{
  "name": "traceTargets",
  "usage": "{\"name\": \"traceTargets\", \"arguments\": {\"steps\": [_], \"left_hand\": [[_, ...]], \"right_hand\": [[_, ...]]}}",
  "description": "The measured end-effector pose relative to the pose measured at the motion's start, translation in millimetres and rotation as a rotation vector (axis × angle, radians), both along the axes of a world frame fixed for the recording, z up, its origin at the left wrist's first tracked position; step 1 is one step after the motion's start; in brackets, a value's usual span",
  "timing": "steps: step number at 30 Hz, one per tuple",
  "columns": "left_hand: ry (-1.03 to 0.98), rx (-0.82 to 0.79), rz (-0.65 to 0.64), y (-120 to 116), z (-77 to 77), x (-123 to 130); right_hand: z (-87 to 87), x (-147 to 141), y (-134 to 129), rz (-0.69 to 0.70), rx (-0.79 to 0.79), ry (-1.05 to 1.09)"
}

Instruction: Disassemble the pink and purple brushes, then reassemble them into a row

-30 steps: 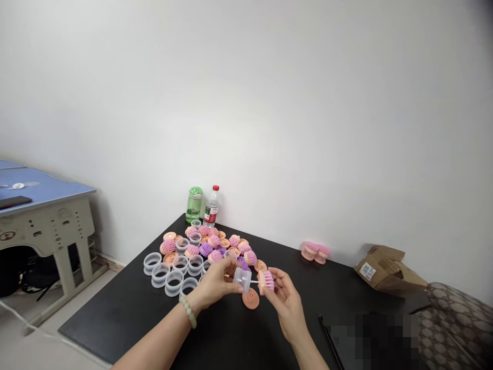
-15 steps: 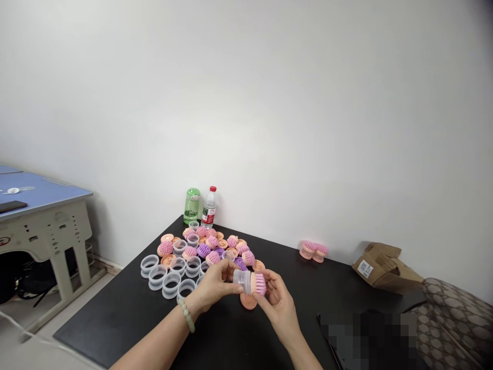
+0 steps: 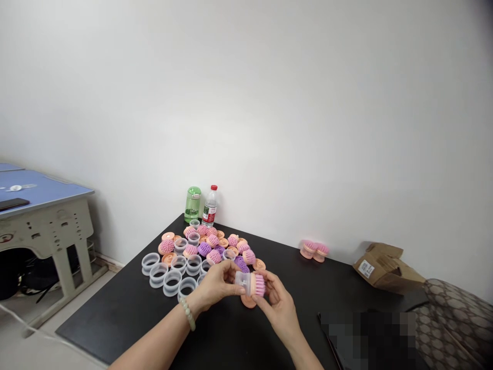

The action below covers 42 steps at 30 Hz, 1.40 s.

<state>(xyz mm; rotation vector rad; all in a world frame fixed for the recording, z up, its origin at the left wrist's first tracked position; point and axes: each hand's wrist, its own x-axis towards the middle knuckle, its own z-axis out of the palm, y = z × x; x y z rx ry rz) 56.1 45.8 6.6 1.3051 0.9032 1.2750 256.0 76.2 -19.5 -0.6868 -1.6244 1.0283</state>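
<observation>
Plastic cup (image 3: 242,280) in left hand (image 3: 215,287), bristly pink brush (image 3: 259,284) in right hand (image 3: 279,308), each grip closed

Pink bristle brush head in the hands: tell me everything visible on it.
The pink bristle brush head is short and round, with dense plastic-looking bristles, and lies on its side in mid-air. Its back meets a clear plastic cylinder held by the left hand. The right hand grips the head from the near side, above an orange disc.
</observation>
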Motion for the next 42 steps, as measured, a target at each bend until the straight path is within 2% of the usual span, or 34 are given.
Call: {"name": "traceTargets", "arguments": {"steps": [13, 16, 19, 21, 23, 26, 29, 32, 36, 39, 42], "left_hand": [[0.033, 0.012, -0.016, 0.0, -2.9, 1.1], [0.093, 0.088, -0.005, -1.1, -1.5, 1.5], [0.213, 0.243, 0.056, -3.1, 1.3, 2.4], [0.291, 0.328, 0.083, -3.9, 2.6, 2.8], [0.274, 0.360, 0.073, -3.8, 2.7, 2.9], [0.094, 0.332, 0.007, -3.5, 2.7, 2.9], [-0.026, 0.209, -0.064, -6.0, 5.2, 3.2], [-0.019, 0.094, -0.051, -9.5, 8.0, 3.5], [0.039, 0.022, -0.027, -9.8, 6.5, 3.8], [0.055, 0.039, -0.003, -8.0, 5.6, 2.4], [0.060, 0.112, -0.038, -7.4, 7.8, -1.6]], "right_hand": [[3.0, 1.1, -0.5, -0.037, 0.036, -0.083], [2.7, 2.1, 1.2, -0.047, 0.043, -0.140], [1.7, 1.1, 1.4, -0.053, 0.037, -0.196], [1.3, -1.9, -0.1, -0.047, 0.014, -0.191], [1.4, -6.5, -2.6, -0.014, -0.026, -0.141], [2.2, -13.3, -6.4, 0.009, -0.102, -0.016], [2.5, -14.8, -7.3, -0.014, -0.122, 0.057], [1.8, -10.6, -5.1, 0.004, -0.079, 0.017], [1.2, -6.1, -3.0, -0.020, -0.047, -0.022], [2.4, -6.6, -3.7, -0.025, -0.032, -0.036], [3.3, -7.3, -3.7, -0.022, -0.018, -0.027]]}}
